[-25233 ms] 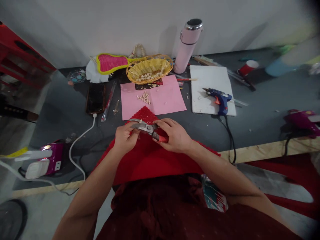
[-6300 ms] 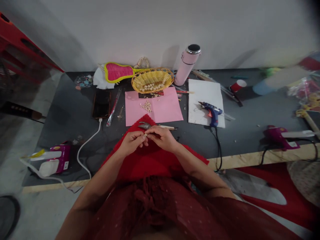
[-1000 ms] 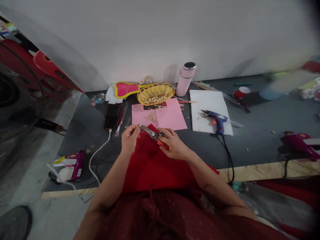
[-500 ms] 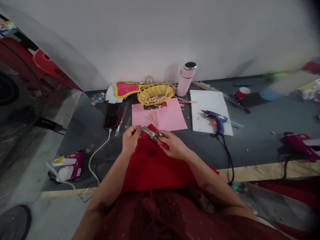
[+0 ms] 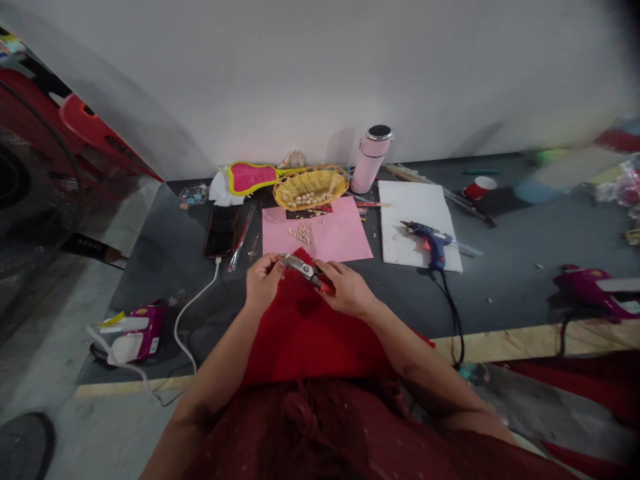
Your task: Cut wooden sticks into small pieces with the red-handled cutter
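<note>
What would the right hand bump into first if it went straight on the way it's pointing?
Most likely the left hand: the pruning shears held in the right hand point towards it. Depth is unclear, so the blades may be touching it.

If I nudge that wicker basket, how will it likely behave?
The wicker basket is probably light and slightly springy, given its thin woven strands. Its flared sides suggest it could rock if the rim is pressed. The loose beige pieces inside may slide if it tilts.
</note>
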### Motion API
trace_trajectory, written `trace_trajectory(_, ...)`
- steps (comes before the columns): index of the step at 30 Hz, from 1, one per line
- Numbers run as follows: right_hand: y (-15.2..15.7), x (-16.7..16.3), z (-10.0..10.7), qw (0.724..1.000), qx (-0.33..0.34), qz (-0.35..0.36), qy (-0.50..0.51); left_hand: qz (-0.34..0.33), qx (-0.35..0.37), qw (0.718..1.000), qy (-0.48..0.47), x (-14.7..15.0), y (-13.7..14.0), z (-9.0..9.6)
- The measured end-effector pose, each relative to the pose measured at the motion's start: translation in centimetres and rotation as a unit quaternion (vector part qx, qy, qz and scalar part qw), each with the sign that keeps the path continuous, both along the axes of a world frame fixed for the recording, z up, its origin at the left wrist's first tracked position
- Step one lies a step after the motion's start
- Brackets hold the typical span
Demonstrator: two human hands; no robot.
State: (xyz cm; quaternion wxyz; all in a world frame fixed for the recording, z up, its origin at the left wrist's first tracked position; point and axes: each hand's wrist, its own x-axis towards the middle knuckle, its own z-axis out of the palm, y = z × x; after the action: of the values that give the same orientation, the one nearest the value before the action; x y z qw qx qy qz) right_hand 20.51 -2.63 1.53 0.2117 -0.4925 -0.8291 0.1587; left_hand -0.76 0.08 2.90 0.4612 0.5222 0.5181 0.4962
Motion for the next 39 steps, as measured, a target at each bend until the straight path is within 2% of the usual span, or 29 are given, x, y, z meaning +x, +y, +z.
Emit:
trace_trajectory(10,-0.6,-0.4,0.1,0.999,0.029,-0.025,-0.007,0.018,0.009,1.0,-0.003,-0.2,0.3,-1.3)
trace_trajectory(17,-0.4,-0.6,-0.2,0.998,0.027,-0.038,-0.035,-0.001,0.022,0.999,-0.031,0.0,0.3,-1.0)
trace_trajectory(22,-0.1,-0.4,0.0,0.998,0.018,-0.019,-0.052,-0.008,0.027,1.0,-0.005,-0.3,0.4,-1.2)
trace_trajectory(28,-0.2,-0.2,0.0,1.0,-0.002,-0.009,-0.025,-0.048,0.009,0.999,-0.009,-0.5,0.5,-1.1)
trace_trajectory(34,-0.4,-0.4,-0.1,1.0,-0.006,-0.02,0.0,-0.038,-0.004,0.999,-0.02,-0.5,0.5,-1.2)
trace_trajectory(39,-0.4,-0.6,-0.2,0.999,-0.007,-0.038,-0.013,-0.028,0.015,0.999,-0.004,-0.2,0.3,-0.9)
